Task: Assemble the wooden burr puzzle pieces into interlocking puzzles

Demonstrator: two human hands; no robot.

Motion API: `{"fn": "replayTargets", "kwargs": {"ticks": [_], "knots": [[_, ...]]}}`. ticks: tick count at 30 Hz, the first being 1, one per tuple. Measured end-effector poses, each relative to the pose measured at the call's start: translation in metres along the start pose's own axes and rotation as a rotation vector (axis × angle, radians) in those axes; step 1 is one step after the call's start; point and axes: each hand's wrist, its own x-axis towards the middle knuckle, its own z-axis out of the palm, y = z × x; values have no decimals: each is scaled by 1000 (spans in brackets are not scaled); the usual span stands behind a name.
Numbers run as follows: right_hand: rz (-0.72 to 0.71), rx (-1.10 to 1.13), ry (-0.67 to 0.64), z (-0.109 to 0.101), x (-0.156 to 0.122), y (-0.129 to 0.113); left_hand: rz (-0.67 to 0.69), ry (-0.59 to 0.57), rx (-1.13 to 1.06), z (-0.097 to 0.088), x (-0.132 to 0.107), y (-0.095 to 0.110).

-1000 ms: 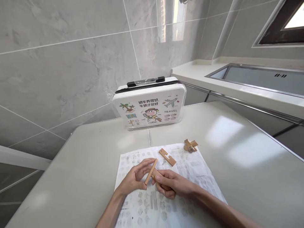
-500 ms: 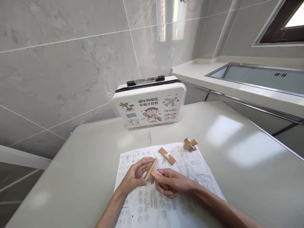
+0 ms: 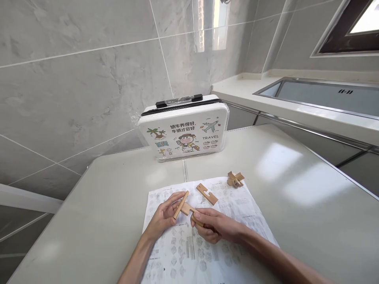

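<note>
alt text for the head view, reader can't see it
A left hand holds a narrow wooden piece and a right hand a notched one, over a printed sheet. Another notched piece and a wooden cluster lie there; behind stands a white suitcase.

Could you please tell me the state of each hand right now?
Left hand: holding a slim-looking wooden piece between thumb and fingers.
Right hand: closed on a notched wooden piece.

White suitcase (image 3: 185,118) on table (image 3: 91,205); sink (image 3: 316,94) right.
</note>
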Motion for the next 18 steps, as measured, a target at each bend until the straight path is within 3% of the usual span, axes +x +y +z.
{"fn": "replayTargets", "kwargs": {"ticks": [5,13,18], "knots": [[-3,-1,-12,2,2,-1,-80,-89,13,5,-1,1],[-61,-26,-39,2,3,3,-47,18,-79,8,-3,-3],[-61,-33,-3,1,5,7,-34,-87,-42,6,-2,-4]]}}
